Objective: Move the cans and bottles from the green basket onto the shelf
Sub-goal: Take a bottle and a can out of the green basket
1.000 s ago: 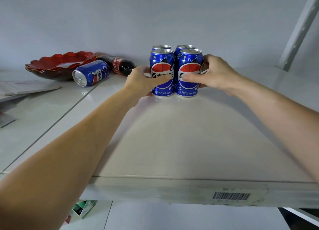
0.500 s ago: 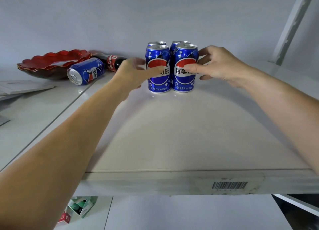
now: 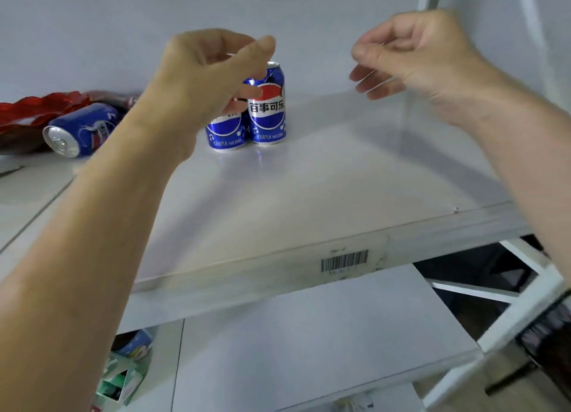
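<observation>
Blue Pepsi cans stand upright together on the white shelf (image 3: 309, 195); the right front can (image 3: 267, 108) shows fully, and the left front can (image 3: 227, 130) is partly hidden behind my left hand. My left hand (image 3: 210, 77) hovers in front of them, fingers loosely curled, holding nothing. Raised to the right of the cans, my right hand (image 3: 414, 56) also hangs loosely curled and holds nothing. Another Pepsi can (image 3: 82, 130) lies on its side at the left. No green basket shows.
A red scalloped bowl (image 3: 34, 108) sits at the far left behind the lying can. The shelf's front edge carries a barcode sticker (image 3: 344, 260). A lower shelf (image 3: 309, 334) holds small cartons (image 3: 123, 377) at the left. White frame bars (image 3: 525, 306) run at the right.
Both hands have let go of the front cans and pulled back and upward. The view has tilted down and to the right.
</observation>
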